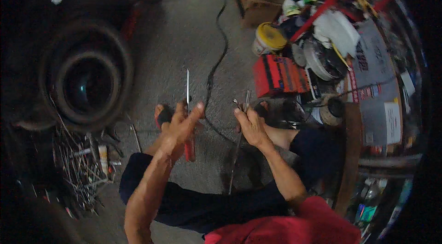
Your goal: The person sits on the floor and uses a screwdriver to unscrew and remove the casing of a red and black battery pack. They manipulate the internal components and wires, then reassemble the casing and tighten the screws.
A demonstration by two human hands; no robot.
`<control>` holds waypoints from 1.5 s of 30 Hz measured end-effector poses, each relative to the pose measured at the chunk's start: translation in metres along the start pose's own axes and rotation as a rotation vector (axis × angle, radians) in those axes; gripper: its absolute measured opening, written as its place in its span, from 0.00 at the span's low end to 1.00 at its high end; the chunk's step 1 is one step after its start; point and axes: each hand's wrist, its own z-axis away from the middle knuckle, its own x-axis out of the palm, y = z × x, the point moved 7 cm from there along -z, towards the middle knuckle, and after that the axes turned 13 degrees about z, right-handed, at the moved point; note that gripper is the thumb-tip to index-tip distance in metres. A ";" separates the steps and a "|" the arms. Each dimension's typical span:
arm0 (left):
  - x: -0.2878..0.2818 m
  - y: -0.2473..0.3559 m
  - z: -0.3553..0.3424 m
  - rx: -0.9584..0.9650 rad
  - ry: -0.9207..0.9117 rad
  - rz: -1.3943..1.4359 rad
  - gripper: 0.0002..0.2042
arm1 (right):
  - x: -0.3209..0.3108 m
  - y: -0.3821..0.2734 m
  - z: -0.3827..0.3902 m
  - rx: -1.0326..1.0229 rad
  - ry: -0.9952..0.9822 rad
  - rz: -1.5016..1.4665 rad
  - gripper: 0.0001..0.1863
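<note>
My left hand (180, 128) is closed around a tool with a red handle (189, 150) and a slim, bright, straight blade (188, 86) that points away from me. To its right, my right hand (251, 128) grips slim metal tools. One has a small rounded shiny end (235, 101), rather like a spanner. A second slim piece (248, 96) stands up beside it. Below the fingers a long thin rod (235, 163) runs toward me; whether it is in the hand I cannot tell. Both hands are above the floor between my sandalled feet.
A black cable (224, 50) winds over the concrete floor (184, 27). At left are a tyre (120, 66) and a heap of metal tools (80, 170). On the right stand a red box (278, 76), a yellow-lidded bucket (269, 36), cardboard (380, 82) and a wooden plank (351, 156).
</note>
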 end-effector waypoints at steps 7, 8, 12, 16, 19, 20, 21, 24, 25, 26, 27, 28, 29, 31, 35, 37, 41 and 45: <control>0.135 -0.003 0.095 0.393 -0.642 0.101 0.36 | -0.051 -0.049 0.042 0.062 0.084 -0.452 0.20; 0.139 -0.016 0.096 0.202 -0.615 0.171 0.32 | -0.069 -0.049 0.049 -0.061 0.215 -0.272 0.20; 0.146 -0.056 0.094 -0.191 -0.610 0.514 0.16 | -0.131 -0.041 0.094 -0.241 0.570 0.123 0.22; 0.155 -0.047 0.097 -0.144 -0.480 0.759 0.13 | -0.150 -0.020 0.131 -0.199 0.378 0.118 0.24; 0.179 -0.030 0.115 -0.112 -0.546 0.745 0.14 | -0.099 0.009 0.134 -0.264 0.109 0.055 0.27; 0.198 -0.023 0.121 -0.100 -0.600 0.735 0.15 | -0.099 0.018 0.134 -0.283 0.079 0.006 0.27; 0.205 -0.023 0.121 -0.135 -0.585 0.692 0.16 | -0.102 0.021 0.131 -0.309 0.071 -0.051 0.25; 0.215 -0.022 0.107 -0.205 -0.584 0.640 0.17 | -0.120 0.030 0.117 -0.319 -0.006 -0.116 0.22; 0.216 -0.020 0.097 -0.195 -0.565 0.600 0.17 | -0.129 0.034 0.110 -0.275 -0.056 -0.056 0.21; 0.222 -0.016 0.086 -0.190 -0.560 0.557 0.18 | -0.142 0.039 0.105 -0.224 -0.093 0.011 0.20; 0.222 -0.015 0.073 -0.193 -0.543 0.520 0.19 | -0.154 0.045 0.095 -0.181 -0.126 0.044 0.20; 0.217 -0.011 0.058 -0.186 -0.512 0.516 0.19 | -0.164 0.051 0.084 -0.140 -0.158 0.076 0.20; 0.214 -0.008 0.043 -0.182 -0.492 0.520 0.19 | -0.170 0.064 0.077 -0.007 -0.213 -0.009 0.20; 0.200 -0.013 0.004 -0.196 -0.381 0.451 0.18 | -0.186 0.099 0.057 0.098 -0.072 0.019 0.20; 0.154 -0.104 -0.065 -0.390 -0.028 0.464 0.18 | -0.180 0.150 0.039 0.159 0.077 0.123 0.22; 0.180 -0.098 -0.061 -0.536 -0.012 0.604 0.16 | -0.173 0.159 0.023 0.158 0.002 0.128 0.29; 0.218 -0.113 -0.046 -0.817 0.054 0.662 0.14 | -0.124 0.218 0.039 0.435 -0.404 -0.021 0.33; 0.224 -0.124 -0.035 -0.843 -0.036 0.627 0.12 | -0.087 0.249 0.057 0.200 -0.308 -0.147 0.33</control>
